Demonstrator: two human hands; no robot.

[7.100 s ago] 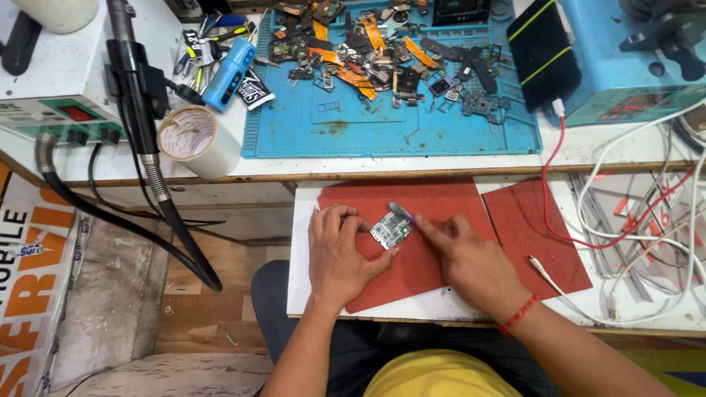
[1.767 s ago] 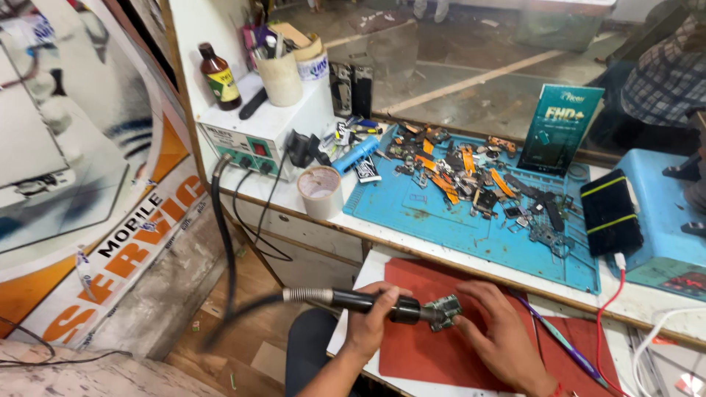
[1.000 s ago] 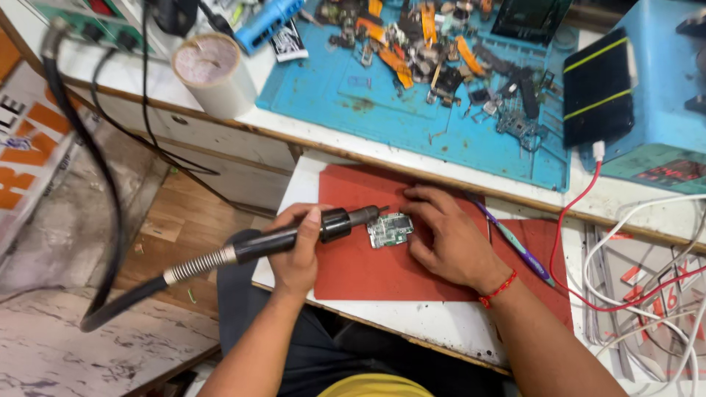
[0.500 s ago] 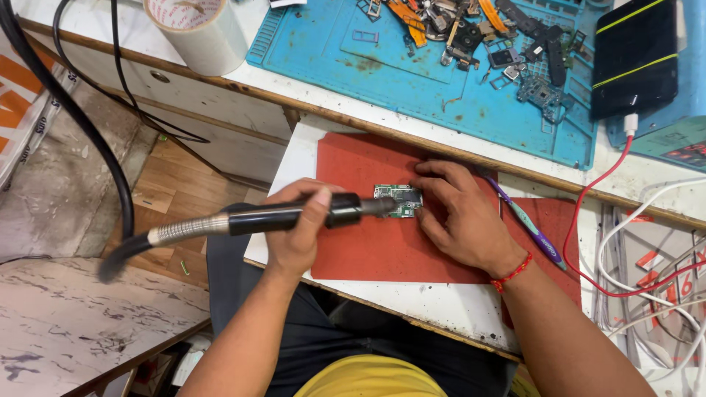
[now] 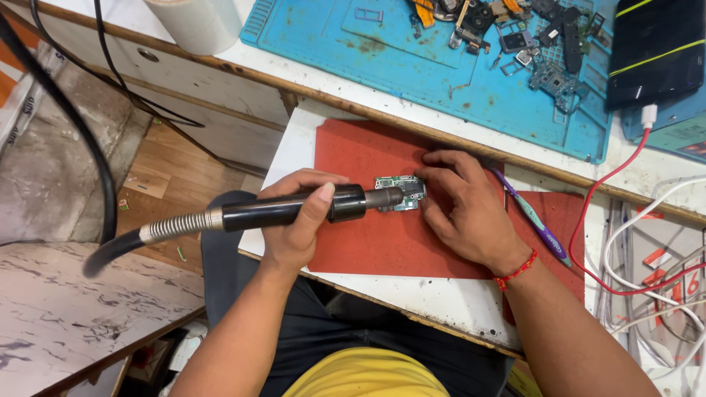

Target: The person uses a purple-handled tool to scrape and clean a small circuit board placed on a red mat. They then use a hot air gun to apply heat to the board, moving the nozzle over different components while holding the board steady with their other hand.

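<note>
On the red mat (image 5: 382, 242) atop the white worktop (image 5: 294, 158), a small green circuit board (image 5: 401, 192) lies flat. Left hand (image 5: 298, 220) has its fingers wrapped closed around a black hot-air wand (image 5: 294, 209), whose long axis runs left to right, nozzle tip just over the board's left edge. Right hand (image 5: 467, 209) is nearer: its fingers (image 5: 425, 180), spread narrow, press the board's right side from top and bottom. A purple toothbrush (image 5: 533, 217) lies just beyond the right hand's far side.

An electronics repair workshop: blue work mat (image 5: 412, 66) strewn with phone parts (image 5: 544, 44).
</note>
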